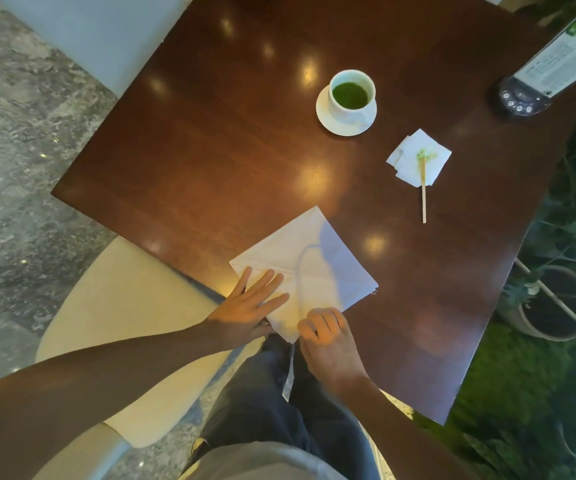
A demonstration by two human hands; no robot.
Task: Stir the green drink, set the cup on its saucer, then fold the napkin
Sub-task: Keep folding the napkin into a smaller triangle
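Observation:
A white cup (351, 93) of green drink stands on its white saucer (324, 114) on the dark wooden table (210, 133). A wooden stir stick (424, 195) lies with its green-stained tip on a small paper tissue (418, 157). A white cloth napkin (314, 258) lies folded into a square at the table's near edge. My left hand (248, 306) presses flat on its left part, fingers spread. My right hand (324, 330) has its fingers curled on the napkin's near corner, which hangs over the edge.
A black stand with buttons (521, 97) holds a menu card (563, 60) at the far right. A cream chair (123, 323) sits to the left, a potted plant (553, 303) and greenery to the right. My legs are below the table edge.

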